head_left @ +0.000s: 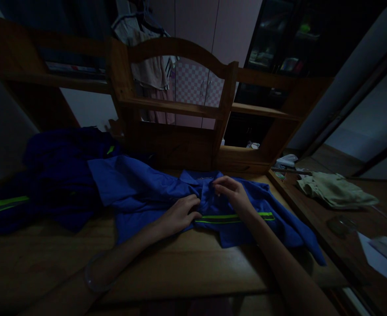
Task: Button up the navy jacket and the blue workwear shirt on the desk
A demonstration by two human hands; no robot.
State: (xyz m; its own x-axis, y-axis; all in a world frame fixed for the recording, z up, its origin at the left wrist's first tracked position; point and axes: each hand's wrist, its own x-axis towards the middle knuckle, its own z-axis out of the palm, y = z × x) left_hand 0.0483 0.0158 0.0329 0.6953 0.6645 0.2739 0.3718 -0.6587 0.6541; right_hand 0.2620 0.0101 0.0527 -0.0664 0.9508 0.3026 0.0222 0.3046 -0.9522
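A blue short-sleeved shirt [140,184] with a collar and a yellow-green stripe lies spread on a wooden tabletop [167,272]. My left hand [180,213] rests on the shirt near its front opening, fingers laid on the cloth and the thumb apart from them. By the collar, my right hand [233,193] is over the shirt's other side, with fingers bent and a small gap between thumb and forefinger. Nothing shows in that gap. A clear bangle [96,285] circles my left wrist. The dim light hides how the fingertips meet the cloth.
A heap of dark blue clothing [64,175] with yellow-green stripes lies to the left. A wooden headboard-like frame with shelves [176,105] stands behind the shirt. On a lower surface at the right are folded pale cloth [334,188] and white paper [377,259].
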